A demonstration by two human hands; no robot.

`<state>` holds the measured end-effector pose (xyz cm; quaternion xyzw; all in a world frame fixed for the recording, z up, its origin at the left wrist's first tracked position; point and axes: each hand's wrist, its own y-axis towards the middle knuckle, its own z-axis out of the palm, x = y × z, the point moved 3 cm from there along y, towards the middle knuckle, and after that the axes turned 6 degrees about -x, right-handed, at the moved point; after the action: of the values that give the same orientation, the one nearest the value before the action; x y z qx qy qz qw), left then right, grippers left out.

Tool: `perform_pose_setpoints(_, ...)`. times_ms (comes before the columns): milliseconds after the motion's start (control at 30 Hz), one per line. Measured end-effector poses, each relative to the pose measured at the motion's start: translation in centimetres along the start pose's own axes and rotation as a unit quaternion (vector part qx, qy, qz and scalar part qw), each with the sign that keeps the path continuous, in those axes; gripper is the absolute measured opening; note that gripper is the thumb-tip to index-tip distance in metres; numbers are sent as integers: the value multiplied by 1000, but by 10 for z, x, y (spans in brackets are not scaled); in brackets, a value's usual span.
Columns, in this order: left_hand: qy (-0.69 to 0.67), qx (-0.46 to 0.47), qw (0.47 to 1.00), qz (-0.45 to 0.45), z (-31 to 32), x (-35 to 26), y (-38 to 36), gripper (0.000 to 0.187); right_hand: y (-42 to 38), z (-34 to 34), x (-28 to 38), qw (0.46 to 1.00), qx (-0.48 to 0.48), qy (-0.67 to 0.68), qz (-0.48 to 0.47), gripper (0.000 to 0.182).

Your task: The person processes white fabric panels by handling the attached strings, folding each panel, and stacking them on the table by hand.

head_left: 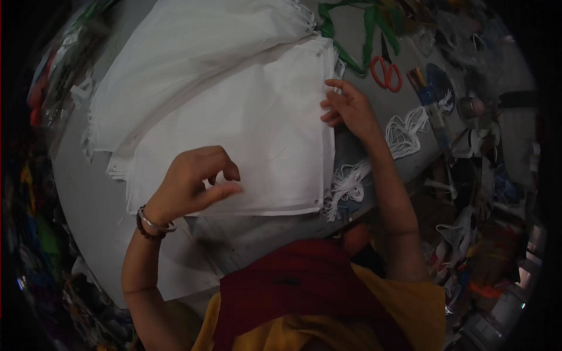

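Observation:
A stack of white fabric sheets [252, 128] lies on the table, with small eyelets showing at the corners along the right side. My left hand [196, 178], a bracelet on its wrist, hovers over the lower left part of the top sheet. Its thumb and fingers are curved but apart, with nothing between them. At the right edge of the stack is my right hand [349, 108], fingers loosely spread and fingertips right at the hem. Behind, more white fabric [199, 52] lies bunched in folds across the stack's upper left.
Orange-handled scissors [386, 75] lie at the upper right, beside green strips [367, 35]. White cord bundles [407, 133] stretch along the right side of the grey table [88, 216]. Plastic bags and loose material crowd the floor around it.

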<state>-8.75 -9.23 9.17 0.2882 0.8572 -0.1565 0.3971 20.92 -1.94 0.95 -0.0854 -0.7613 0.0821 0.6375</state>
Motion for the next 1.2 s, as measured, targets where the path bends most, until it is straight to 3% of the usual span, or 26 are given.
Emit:
perform_pose_setpoints(67, 76, 2, 996, 41, 18, -7, -8, 40, 1, 6, 4, 1000, 18, -3, 7, 33)
perform_pose_setpoints(100, 149, -2, 986, 77, 30, -10, -17, 51, 6, 10, 6, 998, 59, 2, 6, 34)
perform_pose_setpoints(133, 190, 63, 978, 50, 41, -3, -31, 72, 11, 13, 7, 995, 102, 8, 5, 35)
perform_pose_setpoints(167, 192, 68, 978, 49, 48, 3, -43, 72, 16, 13, 9, 995, 101, 13, 7, 35)
perform_pose_setpoints(233, 299, 12, 954, 10, 56, 18, -68, 66, 26, 20, 9, 973, 222, -7, 62, 35)
perform_pose_setpoints(267, 302, 14, 953, 4, 56, 24, -82, 66, 34, 22, 8, 972, 228, -3, 61, 35)
perform_pose_setpoints(333, 336, -82, 937, -41, 43, 38, -111, 60, 55, 11, 9, 987, 88, -119, -59, 36)
perform_pose_setpoints(367, 338, -83, 936, -45, 38, 47, -126, 60, 68, 7, 0, 987, 92, -117, -60, 36)
perform_pose_setpoints(433, 352, -118, 923, -98, 25, 67, -156, 58, 85, -3, -8, 928, -45, -261, -262, 38)
perform_pose_setpoints(467, 351, -121, 924, -95, 19, 81, -171, 58, 78, 3, 0, 926, -47, -264, -264, 38)
perform_pose_setpoints(533, 408, -133, 901, -70, 11, 102, -189, 61, 51, 19, 20, 957, 16, -232, -173, 35)
perform_pose_setpoints(567, 403, -135, 903, -64, 10, 93, -180, 61, 46, 17, 25, 956, 10, -238, -171, 35)
perform_pose_setpoints(633, 305, -164, 930, -121, 2, 66, -157, 66, 39, 25, 24, 953, 241, -184, -18, 37)
perform_pose_setpoints(767, 341, -170, 913, -144, 3, 76, -152, 67, 49, 38, 54, 940, 338, -51, 20, 35)
perform_pose_setpoints(833, 340, -201, 911, -120, -3, 88, -159, 60, 82, 51, 76, 931, 335, 135, -51, 34)
perform_pose_setpoints(900, 341, -259, 901, -68, -13, 105, -171, 47, 120, 70, 95, 916, 310, 246, -62, 33)
perform_pose_setpoints(933, 320, -281, 902, -70, -23, 105, -176, 35, 139, 88, 100, 902, 346, 250, -60, 33)
perform_pose_setpoints(1033, 301, -402, 858, -108, -57, 101, -176, 7, 202, 121, 105, 925, 217, 312, -18, 35)
perform_pose_setpoints(1100, 189, -486, 827, -210, -94, 120, -175, 4, 230, 129, 104, 937, 101, 335, 12, 37)
perform_pose_setpoints(1133, 174, -531, 811, -171, -114, 125, -166, 6, 238, 131, 105, 938, 39, 343, 23, 37)
perform_pose_setpoints(1167, 160, -575, 792, -128, -134, 130, -157, 9, 242, 136, 105, 940, 48, 338, 22, 37)
perform_pose_setpoints(1200, 235, -545, 778, -206, -156, 138, -147, 13, 244, 143, 103, 943, 66, 325, 13, 41)
